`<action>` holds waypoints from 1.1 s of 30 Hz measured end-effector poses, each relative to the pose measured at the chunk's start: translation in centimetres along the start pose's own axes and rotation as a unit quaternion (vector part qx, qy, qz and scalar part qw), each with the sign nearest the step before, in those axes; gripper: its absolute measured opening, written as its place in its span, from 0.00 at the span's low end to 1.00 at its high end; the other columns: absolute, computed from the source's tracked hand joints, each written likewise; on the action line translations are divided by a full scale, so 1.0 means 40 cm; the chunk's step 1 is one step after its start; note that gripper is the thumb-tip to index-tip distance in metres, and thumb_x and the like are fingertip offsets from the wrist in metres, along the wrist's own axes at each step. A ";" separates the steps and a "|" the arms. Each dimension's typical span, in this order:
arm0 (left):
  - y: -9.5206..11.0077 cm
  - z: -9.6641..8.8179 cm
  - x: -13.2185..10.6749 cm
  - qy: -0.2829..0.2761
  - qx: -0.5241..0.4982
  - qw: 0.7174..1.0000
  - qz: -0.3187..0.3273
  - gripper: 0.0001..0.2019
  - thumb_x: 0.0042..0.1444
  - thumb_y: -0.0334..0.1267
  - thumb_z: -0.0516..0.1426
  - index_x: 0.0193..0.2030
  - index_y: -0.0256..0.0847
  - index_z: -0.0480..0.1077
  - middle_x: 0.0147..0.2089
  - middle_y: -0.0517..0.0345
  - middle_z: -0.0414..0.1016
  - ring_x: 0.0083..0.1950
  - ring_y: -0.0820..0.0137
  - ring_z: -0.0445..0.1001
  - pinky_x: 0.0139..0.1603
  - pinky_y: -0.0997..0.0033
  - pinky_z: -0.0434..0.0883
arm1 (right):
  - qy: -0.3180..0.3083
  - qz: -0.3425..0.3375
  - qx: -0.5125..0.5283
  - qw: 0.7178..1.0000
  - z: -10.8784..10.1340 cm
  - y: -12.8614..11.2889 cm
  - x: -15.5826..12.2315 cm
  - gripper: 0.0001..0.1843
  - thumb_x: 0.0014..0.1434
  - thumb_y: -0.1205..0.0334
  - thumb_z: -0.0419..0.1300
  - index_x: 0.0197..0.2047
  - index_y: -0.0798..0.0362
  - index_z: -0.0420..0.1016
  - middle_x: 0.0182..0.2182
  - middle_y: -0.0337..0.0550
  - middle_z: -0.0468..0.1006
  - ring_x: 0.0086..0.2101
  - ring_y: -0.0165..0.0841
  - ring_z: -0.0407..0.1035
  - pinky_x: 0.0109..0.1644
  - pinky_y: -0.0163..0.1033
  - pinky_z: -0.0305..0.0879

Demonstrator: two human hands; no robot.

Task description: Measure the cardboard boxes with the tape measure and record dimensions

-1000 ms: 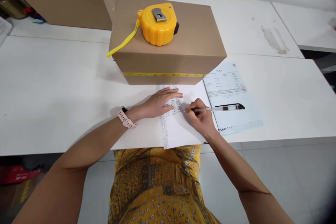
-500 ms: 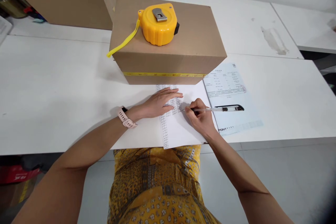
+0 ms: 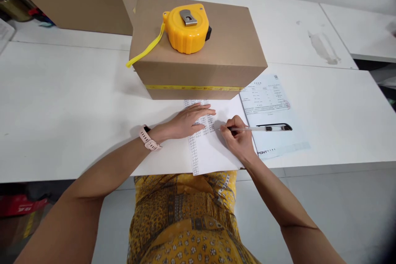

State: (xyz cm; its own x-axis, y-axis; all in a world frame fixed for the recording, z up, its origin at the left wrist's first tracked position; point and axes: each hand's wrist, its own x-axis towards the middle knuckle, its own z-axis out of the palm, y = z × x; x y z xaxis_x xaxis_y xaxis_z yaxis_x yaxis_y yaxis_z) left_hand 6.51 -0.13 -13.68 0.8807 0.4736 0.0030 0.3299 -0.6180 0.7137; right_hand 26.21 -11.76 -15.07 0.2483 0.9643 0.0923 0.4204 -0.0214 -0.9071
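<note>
My right hand (image 3: 238, 137) grips a pen (image 3: 260, 128) with a clear barrel and black cap end, its tip close to a white sheet of paper (image 3: 216, 154). Columns of small handwriting fill the sheet's left side. My left hand (image 3: 188, 121) lies flat on the paper, fingers stretched out over some of the writing. A pale blue printed form (image 3: 272, 111) sits beside and partly under the white sheet. Behind the paper stands a brown cardboard box (image 3: 198, 75), covering the far end of both. On top of it rests a yellow tape measure (image 3: 187, 33) with a yellow strap.
A larger cardboard box (image 3: 89, 0) stands at the back left, near some clutter (image 3: 21, 6). The white table (image 3: 62, 111) ends close to my body. A stain (image 3: 323, 47) marks the surface at the back right.
My right hand and the pen have shifted slightly to the right. My left hand, the box and the tape measure are where they were.
</note>
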 end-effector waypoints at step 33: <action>0.152 -0.302 0.065 0.432 0.068 0.889 -0.137 0.37 0.53 0.47 0.68 0.66 0.42 0.61 0.63 0.41 0.72 0.66 0.49 0.70 0.67 0.46 0.67 | 0.262 -0.157 -0.200 0.931 -0.035 0.050 0.034 0.14 0.67 0.62 0.51 0.46 0.52 0.78 0.35 0.51 0.79 0.37 0.42 0.69 0.42 0.47 0.65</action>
State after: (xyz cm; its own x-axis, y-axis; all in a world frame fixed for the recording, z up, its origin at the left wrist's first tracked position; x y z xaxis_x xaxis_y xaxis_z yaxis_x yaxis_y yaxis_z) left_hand 6.68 4.92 -0.86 0.1895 0.8873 0.4204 0.5816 -0.4464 0.6801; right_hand 28.61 -10.88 -16.20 0.4056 0.6802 0.6105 0.8098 0.0423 -0.5852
